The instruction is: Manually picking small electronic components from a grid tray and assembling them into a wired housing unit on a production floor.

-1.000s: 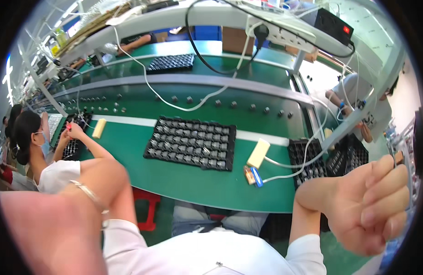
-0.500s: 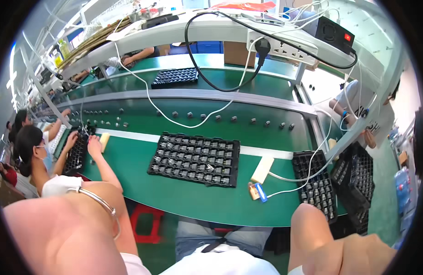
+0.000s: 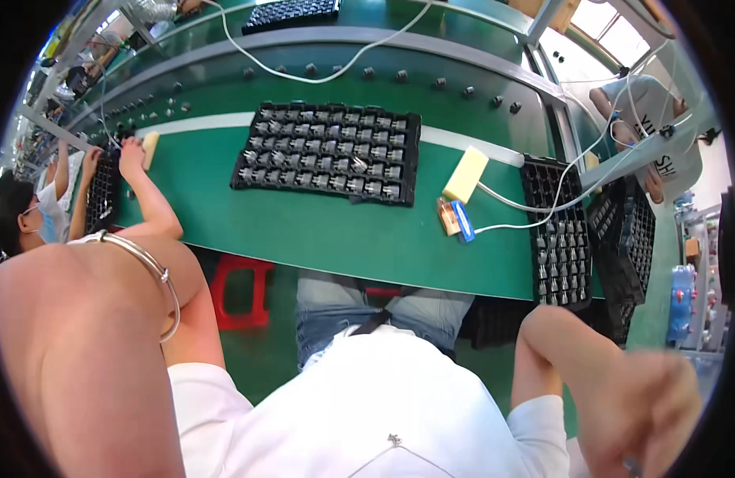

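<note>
Head view, one frame. Left hand raised close to the lens at the lower left of the frame, filling that corner; a silver bangle sits on the wrist. Fingers out of frame, so whether it is spread or closed cannot be told; nothing seen in it. Right hand at the lower right, blurred, also lifted off the bench; fingers look loosely curled, but grip state cannot be told and no object is visible in it.

Green bench runs across the middle of the frame. Black component tray lies flat on it at upper centre, cells filled with small metal parts, well apart from both hands. Just right of the tray: a yellow sponge block, and below it a small blue-and-orange tool with a white cable leading right. A second black tray lies at the bench's right end, nearest the right hand.

Red stool under the bench. A co-worker's hand rests at another tray, upper left.
</note>
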`<state>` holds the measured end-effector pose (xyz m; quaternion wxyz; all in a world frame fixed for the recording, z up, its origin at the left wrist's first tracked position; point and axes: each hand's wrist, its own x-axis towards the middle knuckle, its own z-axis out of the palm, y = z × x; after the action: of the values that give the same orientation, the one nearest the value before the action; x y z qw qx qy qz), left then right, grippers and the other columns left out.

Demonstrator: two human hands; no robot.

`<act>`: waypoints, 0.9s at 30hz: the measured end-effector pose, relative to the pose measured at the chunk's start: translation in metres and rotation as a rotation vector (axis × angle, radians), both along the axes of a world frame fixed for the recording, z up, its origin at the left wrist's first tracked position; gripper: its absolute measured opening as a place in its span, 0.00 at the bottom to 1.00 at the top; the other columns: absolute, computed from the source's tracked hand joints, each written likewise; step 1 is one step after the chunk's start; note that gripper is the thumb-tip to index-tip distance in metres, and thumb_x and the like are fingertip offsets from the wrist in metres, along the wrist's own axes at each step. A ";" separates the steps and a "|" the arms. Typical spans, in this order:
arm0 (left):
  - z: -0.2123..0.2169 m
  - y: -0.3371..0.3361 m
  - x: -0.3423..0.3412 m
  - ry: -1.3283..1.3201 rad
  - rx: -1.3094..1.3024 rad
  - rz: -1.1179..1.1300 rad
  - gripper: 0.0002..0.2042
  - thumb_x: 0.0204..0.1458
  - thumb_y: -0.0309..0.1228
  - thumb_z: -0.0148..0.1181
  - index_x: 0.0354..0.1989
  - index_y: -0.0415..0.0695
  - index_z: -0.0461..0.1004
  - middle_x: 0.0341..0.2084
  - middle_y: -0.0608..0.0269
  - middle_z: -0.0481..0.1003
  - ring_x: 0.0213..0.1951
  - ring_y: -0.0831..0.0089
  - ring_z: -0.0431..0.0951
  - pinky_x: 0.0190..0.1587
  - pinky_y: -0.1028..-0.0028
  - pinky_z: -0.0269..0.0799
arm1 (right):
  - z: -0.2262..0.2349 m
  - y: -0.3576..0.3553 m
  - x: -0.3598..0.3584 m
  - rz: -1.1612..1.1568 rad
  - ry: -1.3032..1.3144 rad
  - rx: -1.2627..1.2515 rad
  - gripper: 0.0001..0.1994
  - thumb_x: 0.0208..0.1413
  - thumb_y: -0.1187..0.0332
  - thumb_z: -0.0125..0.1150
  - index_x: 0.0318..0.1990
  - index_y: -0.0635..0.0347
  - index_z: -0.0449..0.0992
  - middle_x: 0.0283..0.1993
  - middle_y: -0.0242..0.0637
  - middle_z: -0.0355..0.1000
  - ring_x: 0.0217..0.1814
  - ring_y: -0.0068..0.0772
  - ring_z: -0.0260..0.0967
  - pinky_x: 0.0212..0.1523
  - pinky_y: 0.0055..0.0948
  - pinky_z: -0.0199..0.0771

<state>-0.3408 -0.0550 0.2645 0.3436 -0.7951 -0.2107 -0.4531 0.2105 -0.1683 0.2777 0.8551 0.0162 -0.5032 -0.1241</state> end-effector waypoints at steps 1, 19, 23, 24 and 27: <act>-0.007 -0.007 -0.027 0.001 -0.012 0.028 0.16 0.60 0.43 0.52 0.41 0.40 0.70 0.34 0.57 0.72 0.34 0.65 0.73 0.40 0.66 0.70 | -0.032 0.008 0.001 0.010 -0.015 -0.019 0.07 0.55 0.60 0.54 0.25 0.42 0.69 0.26 0.10 0.68 0.20 0.19 0.53 0.26 0.21 0.54; -0.262 0.063 0.352 -0.011 -0.990 0.038 0.15 0.41 0.32 0.70 0.37 0.45 0.73 0.37 0.61 0.70 0.44 0.59 0.70 0.46 0.61 0.64 | -0.257 0.087 0.039 -0.856 -0.786 -1.912 0.25 0.41 0.52 0.74 0.42 0.61 0.79 0.38 0.41 0.75 0.43 0.43 0.73 0.42 0.38 0.74; -0.274 0.080 0.357 0.087 -0.875 0.050 0.13 0.40 0.32 0.69 0.33 0.47 0.71 0.33 0.64 0.67 0.42 0.62 0.68 0.44 0.63 0.61 | -0.242 0.091 0.041 -0.802 -0.881 -2.086 0.26 0.37 0.50 0.76 0.39 0.60 0.78 0.36 0.40 0.75 0.42 0.42 0.73 0.41 0.39 0.73; -0.272 0.082 0.356 0.072 -0.893 0.026 0.11 0.41 0.29 0.67 0.31 0.47 0.70 0.33 0.64 0.66 0.41 0.62 0.68 0.45 0.63 0.61 | -0.239 0.091 0.043 -0.801 -0.975 -2.108 0.27 0.36 0.49 0.76 0.38 0.60 0.78 0.36 0.40 0.75 0.43 0.41 0.74 0.41 0.39 0.74; -0.272 0.082 0.351 0.081 -0.886 -0.016 0.11 0.41 0.29 0.67 0.31 0.47 0.70 0.32 0.64 0.66 0.41 0.62 0.67 0.44 0.62 0.61 | -0.226 0.093 0.043 -0.731 -1.056 -2.123 0.26 0.35 0.49 0.76 0.34 0.61 0.76 0.35 0.43 0.77 0.37 0.43 0.74 0.38 0.39 0.75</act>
<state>0.0098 0.0268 -0.0071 -0.0259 -0.8843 -0.3647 -0.2904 0.2535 -0.0757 0.0517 0.0532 -0.7771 -0.6123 0.1354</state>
